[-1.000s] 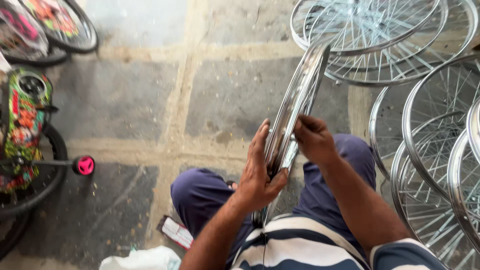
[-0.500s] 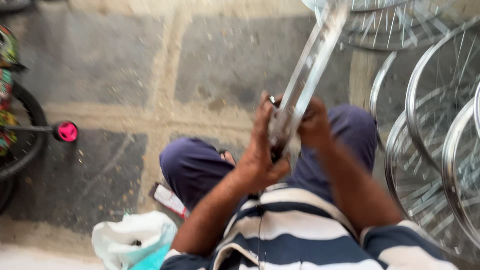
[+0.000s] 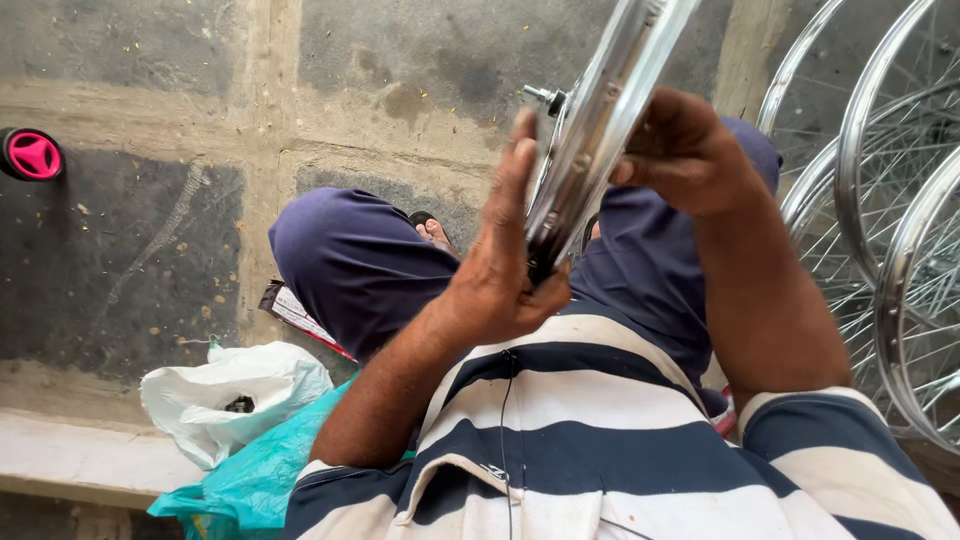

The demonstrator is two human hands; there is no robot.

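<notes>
Chrome wheel rim [image 3: 610, 110] sat edge-on over the knees, left hand [image 3: 505, 260] and right hand [image 3: 685, 150] both grasping it.

Right side blocked: stacked spoked wheel rims [image 3: 880, 200] crowd close by my right arm. Left is open stone floor [image 3: 150, 230]; only the white plastic bag [image 3: 230, 395] and teal bag [image 3: 260, 470] sit low by my hip.

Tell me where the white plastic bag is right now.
In the head view the white plastic bag lies on the stone floor at lower left, outside the person's left knee, resting against a teal bag just below it.
</notes>
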